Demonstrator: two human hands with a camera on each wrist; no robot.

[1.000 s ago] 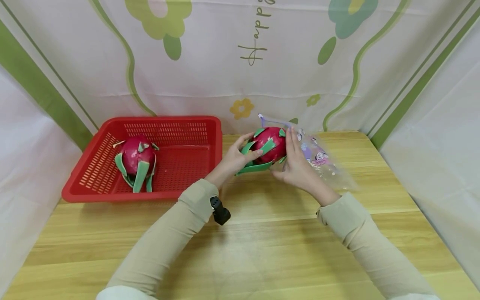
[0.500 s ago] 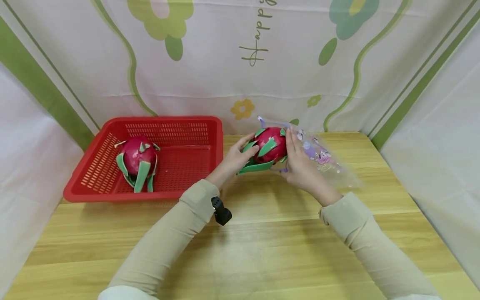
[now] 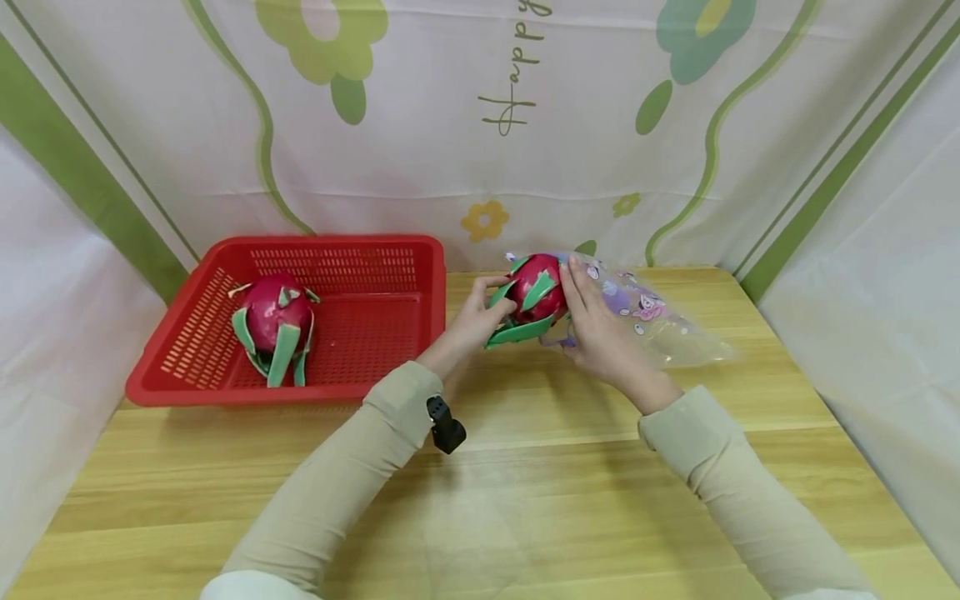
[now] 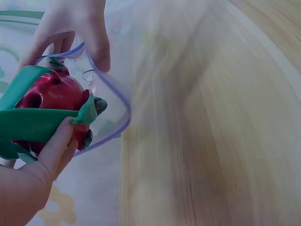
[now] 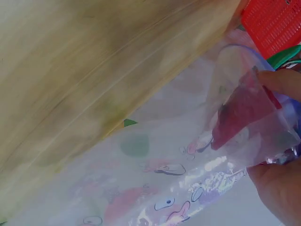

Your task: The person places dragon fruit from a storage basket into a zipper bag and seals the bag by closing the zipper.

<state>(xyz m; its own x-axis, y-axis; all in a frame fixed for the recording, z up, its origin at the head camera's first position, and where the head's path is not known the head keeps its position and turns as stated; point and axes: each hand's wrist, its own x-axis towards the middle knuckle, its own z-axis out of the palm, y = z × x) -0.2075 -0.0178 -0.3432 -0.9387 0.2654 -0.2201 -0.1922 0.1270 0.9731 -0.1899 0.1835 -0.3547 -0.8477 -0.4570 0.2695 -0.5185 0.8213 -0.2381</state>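
My left hand [image 3: 471, 323] grips a pink-red dragon fruit [image 3: 534, 283] with green leafy scales, thumb on the near side. My right hand [image 3: 603, 346] holds a clear plastic zip bag [image 3: 678, 337] printed with purple and pink cartoons. In the left wrist view the bag's purple-edged mouth [image 4: 123, 120] gapes around the fruit's far end, and the right thumb [image 4: 99, 49] lies along it. Through the film in the right wrist view, part of the red fruit [image 5: 240, 117] shows inside the bag [image 5: 164, 160]. Part of the fruit is hidden behind the right fingers.
A red plastic basket [image 3: 180, 395] stands at the left of the wooden table [image 3: 525, 483], holding a second dragon fruit [image 3: 270, 310]. Behind the table hangs a white flower-print cloth [image 3: 420, 125]. A black device [image 3: 447, 429] is strapped at the left wrist.
The bag's mouth has come down over the fruit's right end, and its body stretches further right. The fruit tilts slightly; both hands stay close together around it.
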